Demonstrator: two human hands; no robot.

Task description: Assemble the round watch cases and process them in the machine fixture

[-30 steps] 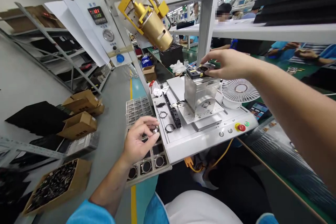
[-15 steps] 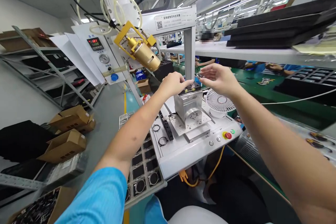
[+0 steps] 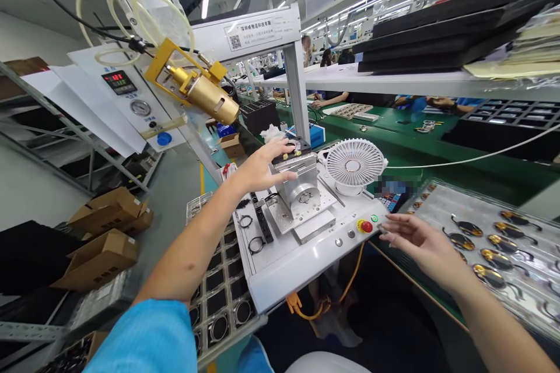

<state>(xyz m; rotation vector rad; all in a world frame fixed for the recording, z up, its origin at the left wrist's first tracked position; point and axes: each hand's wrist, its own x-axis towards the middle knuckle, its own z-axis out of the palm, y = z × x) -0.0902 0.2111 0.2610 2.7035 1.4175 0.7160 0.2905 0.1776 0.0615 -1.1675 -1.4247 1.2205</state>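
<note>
My left hand (image 3: 266, 168) is open at the metal fixture (image 3: 300, 183), fingers laid over the left side of its black top and thumb stretched apart along its front. Two small yellow-tipped parts show on that top. Over by the front right corner of the white machine (image 3: 280, 280), my right hand (image 3: 415, 239) has thumb and fingertips brought together. Something small and grey shows at those fingertips, too small to name. Close to them are a green-ringed button (image 3: 374, 218) and a red emergency stop button (image 3: 366, 226).
A white fan (image 3: 353, 164) stands right of the fixture. A gold dispensing cylinder (image 3: 212, 98) hangs at upper left. Sunglasses (image 3: 494, 275) lie in a tray on the right. Compartment trays (image 3: 227, 288) with round parts sit at lower left. Two black cable loops (image 3: 256, 245) lie on the machine.
My right hand has left the fixture's top and moved right and down to the machine's front corner. The left hand stays at the fixture, its fingers now more spread. The view has shifted right.
</note>
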